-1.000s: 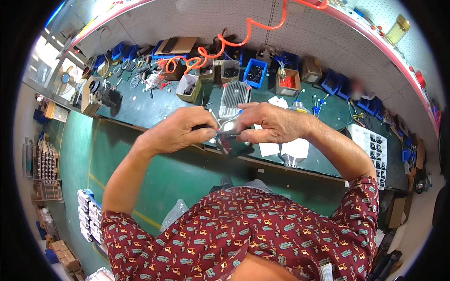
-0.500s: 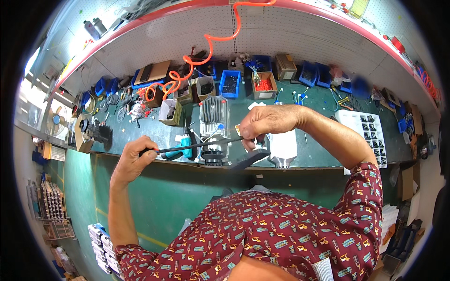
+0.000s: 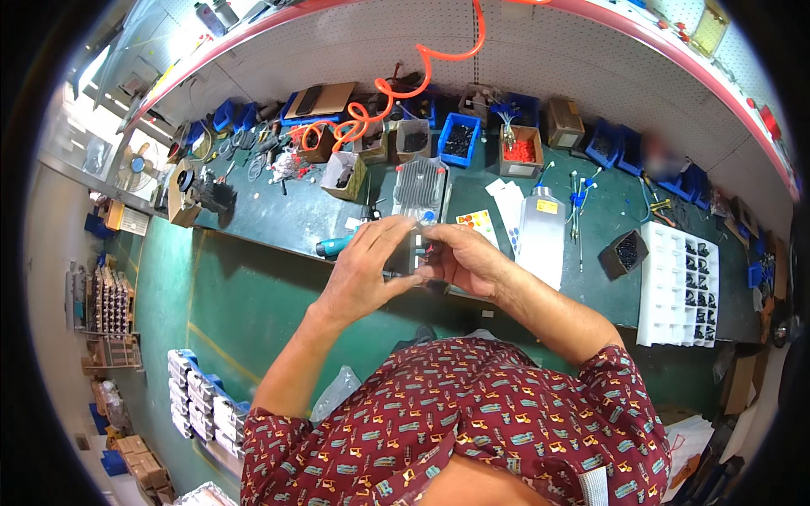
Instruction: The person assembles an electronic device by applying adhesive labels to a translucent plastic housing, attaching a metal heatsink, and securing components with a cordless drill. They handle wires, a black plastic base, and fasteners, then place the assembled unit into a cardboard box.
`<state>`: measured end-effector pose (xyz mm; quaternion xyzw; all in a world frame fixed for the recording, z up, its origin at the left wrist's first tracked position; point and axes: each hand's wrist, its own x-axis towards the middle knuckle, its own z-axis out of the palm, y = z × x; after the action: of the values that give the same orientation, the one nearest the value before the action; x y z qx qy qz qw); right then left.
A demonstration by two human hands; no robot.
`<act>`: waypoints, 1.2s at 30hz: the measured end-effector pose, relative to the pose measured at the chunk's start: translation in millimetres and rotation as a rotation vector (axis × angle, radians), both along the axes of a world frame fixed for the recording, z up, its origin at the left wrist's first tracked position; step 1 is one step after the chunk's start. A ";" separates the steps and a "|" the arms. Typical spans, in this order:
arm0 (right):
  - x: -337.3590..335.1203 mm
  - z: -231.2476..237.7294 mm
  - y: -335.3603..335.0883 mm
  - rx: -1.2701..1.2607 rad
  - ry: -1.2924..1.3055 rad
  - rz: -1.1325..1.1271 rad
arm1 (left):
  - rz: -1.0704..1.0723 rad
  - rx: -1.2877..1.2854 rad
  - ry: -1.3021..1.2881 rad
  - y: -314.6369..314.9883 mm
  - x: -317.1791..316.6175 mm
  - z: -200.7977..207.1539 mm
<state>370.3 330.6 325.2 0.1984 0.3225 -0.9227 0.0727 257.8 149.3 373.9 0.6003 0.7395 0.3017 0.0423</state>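
Both hands meet in front of the bench edge around a flat black block (image 3: 400,257). My left hand (image 3: 364,263) is closed on its left side, fingers over the top and thumb along the near end. On the other side my right hand (image 3: 469,256) is bent in against it, with thin red and dark wire ends (image 3: 430,251) by its fingers. The right fingertips are partly hidden. Just beyond the hands lies a finned grey metal housing (image 3: 419,187). A teal power screwdriver (image 3: 336,245) rests left of the left hand, partly covered by it.
A silver case (image 3: 542,240) with a yellow label stands to the right, near white sheets and a coloured sticker sheet (image 3: 479,223). Farther right are a dark bin (image 3: 624,254) and a white tray (image 3: 661,287) of black parts. Blue bins (image 3: 458,140) line the back, beneath an orange coiled hose (image 3: 426,63).
My hands were apart with a black cable stretched between them and the block hanging below the right hand. They have come together around the block. The view has shifted, and a dark bin shows beside the tray.
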 end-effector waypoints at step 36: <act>-98.4 -108.8 -54.7 1.760 0.619 0.372 | -0.001 -0.187 -0.479 -124.1 -76.0 -170.0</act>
<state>271.9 275.9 216.4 -0.1258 0.9330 -0.3341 -0.0456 181.7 25.3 203.9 0.5057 0.7327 0.3656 0.2716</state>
